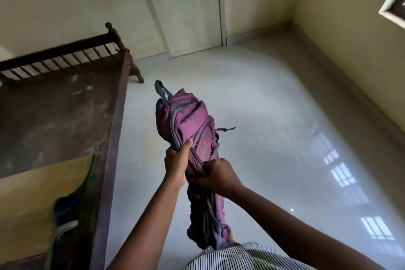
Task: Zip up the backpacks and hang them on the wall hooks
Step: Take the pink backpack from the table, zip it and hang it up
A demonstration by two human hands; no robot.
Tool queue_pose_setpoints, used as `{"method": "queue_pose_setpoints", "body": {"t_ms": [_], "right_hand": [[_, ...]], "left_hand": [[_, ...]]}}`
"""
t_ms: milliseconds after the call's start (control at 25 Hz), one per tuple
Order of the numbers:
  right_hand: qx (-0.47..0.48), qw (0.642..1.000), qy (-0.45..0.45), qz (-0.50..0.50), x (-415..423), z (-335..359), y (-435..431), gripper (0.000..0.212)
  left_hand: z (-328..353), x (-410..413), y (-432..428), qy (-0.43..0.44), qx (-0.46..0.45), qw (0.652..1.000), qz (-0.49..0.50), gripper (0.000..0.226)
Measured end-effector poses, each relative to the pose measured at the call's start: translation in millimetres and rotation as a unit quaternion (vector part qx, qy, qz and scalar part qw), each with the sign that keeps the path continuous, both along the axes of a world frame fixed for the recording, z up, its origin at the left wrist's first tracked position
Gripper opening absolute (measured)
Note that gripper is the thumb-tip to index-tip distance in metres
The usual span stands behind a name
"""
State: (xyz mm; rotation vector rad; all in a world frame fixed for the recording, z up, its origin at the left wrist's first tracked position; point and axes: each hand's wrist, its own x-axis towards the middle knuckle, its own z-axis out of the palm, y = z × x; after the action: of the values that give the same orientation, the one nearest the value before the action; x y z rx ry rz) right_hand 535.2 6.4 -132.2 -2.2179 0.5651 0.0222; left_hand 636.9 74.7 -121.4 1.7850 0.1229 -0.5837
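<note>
I hold a purple backpack (188, 120) with grey zip lines in the air over the floor, its grey top loop pointing away from me. My left hand (176, 161) grips its left side, thumb on the front fabric. At the zip line lower down, my right hand (215, 174) pinches the fabric with curled fingers. The bag's lower end hangs down to my striped shirt. A second bag (63, 215), dark blue with green trim, lies on the bed at the lower left. No wall hooks are in view.
A dark wooden bed (65, 116) with a slatted rail fills the left side, with a yellow cloth (32, 193) on it. Ahead lies a glossy pale floor (263, 116), a closed door (192, 6) in the far wall, and a window frame (394, 4) at the upper right.
</note>
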Motion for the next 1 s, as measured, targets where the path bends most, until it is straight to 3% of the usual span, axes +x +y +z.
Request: {"method": "queue_pose_setpoints", "body": {"t_ms": [80, 200, 320, 400, 480, 600, 720, 760, 800, 920, 1000], "right_hand": [[0.025, 0.999, -0.023, 0.004, 21, 3, -23, 0.028], [0.183, 0.978, -0.051, -0.087, 41, -2, -57, 0.033], [0.362, 0.905, -0.080, -0.208, 62, -9, -105, 0.017], [0.463, 0.849, -0.077, -0.243, 80, -13, -149, 0.017], [0.517, 0.816, -0.066, -0.251, 102, -18, -194, 0.021], [0.515, 0.816, -0.070, -0.252, 138, -13, -264, 0.016], [0.391, 0.881, -0.033, -0.263, 163, -21, -339, 0.013], [0.372, 0.888, -0.015, -0.270, 172, -27, -363, 0.010], [0.368, 0.887, 0.001, -0.280, 181, -34, -383, 0.013], [0.379, 0.870, 0.024, -0.315, 215, -40, -429, 0.022], [0.417, 0.851, -0.002, -0.319, 237, -31, -451, 0.027]], "left_hand": [[-4, 35, -10, 0.024, -0.034, 0.999, 0.026, 0.050], [-17, 63, -31, 0.070, -0.109, 0.992, -0.001, 0.045], [-35, 78, -48, 0.141, -0.118, 0.982, -0.043, 0.038], [-49, 95, -71, 0.164, -0.102, 0.978, -0.073, 0.027], [-56, 115, -107, 0.149, -0.086, 0.980, -0.101, 0.022], [-50, 149, -179, 0.132, -0.074, 0.980, -0.128, 0.020], [-34, 187, -250, 0.118, -0.083, 0.980, -0.137, 0.024], [-32, 200, -272, 0.125, -0.091, 0.979, -0.133, 0.022], [-30, 213, -292, 0.130, -0.100, 0.979, -0.124, 0.020], [-27, 245, -354, 0.131, -0.106, 0.982, -0.082, 0.042], [-26, 263, -396, 0.128, -0.106, 0.984, -0.062, 0.036]]}}
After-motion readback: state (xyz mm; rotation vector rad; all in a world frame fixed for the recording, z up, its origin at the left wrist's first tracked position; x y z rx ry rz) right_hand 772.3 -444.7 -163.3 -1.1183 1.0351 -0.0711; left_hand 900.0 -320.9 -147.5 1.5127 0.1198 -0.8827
